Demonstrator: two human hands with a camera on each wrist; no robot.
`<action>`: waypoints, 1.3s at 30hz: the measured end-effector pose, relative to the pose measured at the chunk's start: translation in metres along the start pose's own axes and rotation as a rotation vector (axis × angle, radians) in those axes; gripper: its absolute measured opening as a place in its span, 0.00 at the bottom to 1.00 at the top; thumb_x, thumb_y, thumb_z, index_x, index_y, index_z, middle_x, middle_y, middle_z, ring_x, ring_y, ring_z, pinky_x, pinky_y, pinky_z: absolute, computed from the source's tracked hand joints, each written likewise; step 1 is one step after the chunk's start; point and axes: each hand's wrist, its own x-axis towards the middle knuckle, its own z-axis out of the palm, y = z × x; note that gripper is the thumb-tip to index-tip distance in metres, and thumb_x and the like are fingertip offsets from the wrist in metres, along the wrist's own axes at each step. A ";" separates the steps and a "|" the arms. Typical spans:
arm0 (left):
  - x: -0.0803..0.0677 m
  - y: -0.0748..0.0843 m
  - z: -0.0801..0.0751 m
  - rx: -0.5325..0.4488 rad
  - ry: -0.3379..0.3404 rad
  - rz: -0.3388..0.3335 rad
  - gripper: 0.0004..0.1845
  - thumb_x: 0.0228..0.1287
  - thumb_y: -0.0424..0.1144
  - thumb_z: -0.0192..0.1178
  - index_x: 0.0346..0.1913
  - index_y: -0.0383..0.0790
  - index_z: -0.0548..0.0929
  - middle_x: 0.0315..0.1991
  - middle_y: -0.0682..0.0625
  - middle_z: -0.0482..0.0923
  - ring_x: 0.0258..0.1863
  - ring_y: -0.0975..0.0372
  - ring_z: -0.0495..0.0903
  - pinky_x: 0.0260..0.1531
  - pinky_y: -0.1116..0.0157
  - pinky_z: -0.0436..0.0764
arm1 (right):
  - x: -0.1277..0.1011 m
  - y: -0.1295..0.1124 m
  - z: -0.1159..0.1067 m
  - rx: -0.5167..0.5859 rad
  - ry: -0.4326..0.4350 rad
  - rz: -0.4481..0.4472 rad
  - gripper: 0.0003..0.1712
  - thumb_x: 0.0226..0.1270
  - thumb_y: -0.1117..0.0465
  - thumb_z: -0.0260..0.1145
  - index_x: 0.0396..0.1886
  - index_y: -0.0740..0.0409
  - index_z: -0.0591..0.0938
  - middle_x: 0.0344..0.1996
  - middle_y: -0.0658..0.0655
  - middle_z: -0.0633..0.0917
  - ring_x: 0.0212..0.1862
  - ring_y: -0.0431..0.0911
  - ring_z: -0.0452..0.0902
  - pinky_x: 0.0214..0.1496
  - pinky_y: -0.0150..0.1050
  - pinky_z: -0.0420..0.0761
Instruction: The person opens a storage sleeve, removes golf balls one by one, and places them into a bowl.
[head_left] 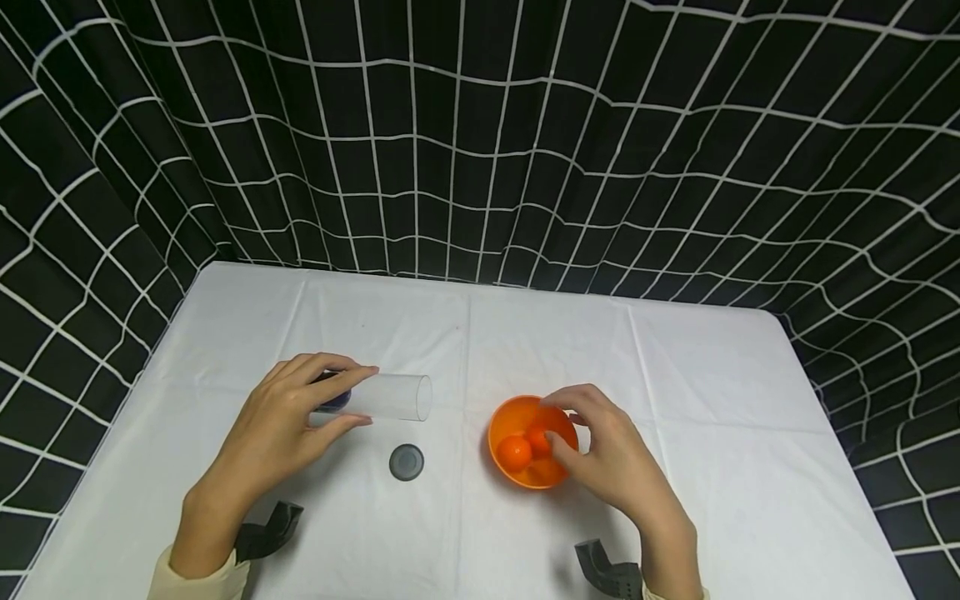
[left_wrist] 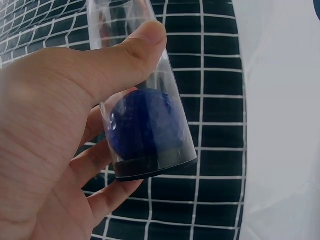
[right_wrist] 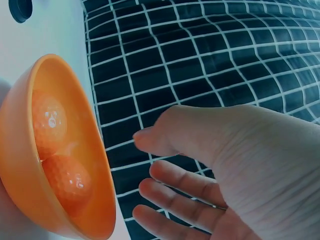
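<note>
My left hand (head_left: 288, 412) grips a clear plastic tube (head_left: 401, 397), which in the head view lies level with its mouth to the right. Inside, at the dark-capped end, sits a blue ball (left_wrist: 146, 125); fingers partly cover it in the head view. An orange bowl (head_left: 504, 415) stands to the right with two orange, dimpled balls like golf balls: one at left (head_left: 514, 453), the other partly hidden by the right thumb in the head view. Over the bowl's right side is my right hand (head_left: 611, 446), thumb and fingers apart, holding nothing.
A round dark grey cap (head_left: 407, 462) lies on the white-covered table (head_left: 465, 533) between tube and bowl. Black cloth with a white grid (head_left: 480, 142) hangs behind and at both sides. Dark wrist mounts (head_left: 268, 533) stick out beside both wrists.
</note>
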 end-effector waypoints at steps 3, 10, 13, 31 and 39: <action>-0.001 -0.002 0.001 -0.001 0.003 0.000 0.29 0.54 0.45 0.82 0.62 0.56 0.88 0.54 0.53 0.87 0.56 0.54 0.85 0.57 0.48 0.81 | 0.002 0.000 0.001 0.000 0.020 -0.006 0.19 0.65 0.69 0.74 0.55 0.52 0.86 0.53 0.51 0.87 0.57 0.51 0.85 0.61 0.55 0.87; -0.002 -0.001 0.005 -0.015 -0.002 -0.001 0.29 0.54 0.44 0.82 0.62 0.55 0.88 0.54 0.53 0.87 0.56 0.55 0.85 0.57 0.49 0.81 | 0.003 -0.003 0.007 0.012 0.069 -0.022 0.18 0.66 0.65 0.76 0.55 0.51 0.87 0.53 0.49 0.87 0.57 0.46 0.85 0.59 0.51 0.88; -0.003 0.001 0.005 -0.026 -0.010 -0.001 0.29 0.54 0.44 0.82 0.62 0.55 0.88 0.54 0.53 0.86 0.57 0.55 0.84 0.59 0.49 0.80 | 0.004 -0.006 0.011 0.036 0.077 -0.044 0.18 0.66 0.65 0.76 0.55 0.51 0.87 0.53 0.47 0.87 0.57 0.44 0.85 0.61 0.45 0.86; -0.003 0.014 0.006 0.012 -0.003 0.052 0.28 0.58 0.45 0.79 0.64 0.56 0.87 0.54 0.54 0.85 0.58 0.57 0.81 0.63 0.54 0.76 | 0.012 -0.025 0.052 0.546 0.070 -0.018 0.14 0.72 0.66 0.71 0.54 0.50 0.87 0.50 0.53 0.88 0.49 0.45 0.88 0.55 0.35 0.89; 0.002 0.013 0.009 0.070 0.022 0.116 0.28 0.57 0.42 0.80 0.63 0.54 0.87 0.53 0.52 0.85 0.56 0.55 0.81 0.62 0.52 0.75 | 0.018 -0.041 0.072 0.640 0.071 -0.087 0.18 0.72 0.71 0.69 0.58 0.54 0.85 0.54 0.57 0.85 0.53 0.48 0.87 0.58 0.36 0.89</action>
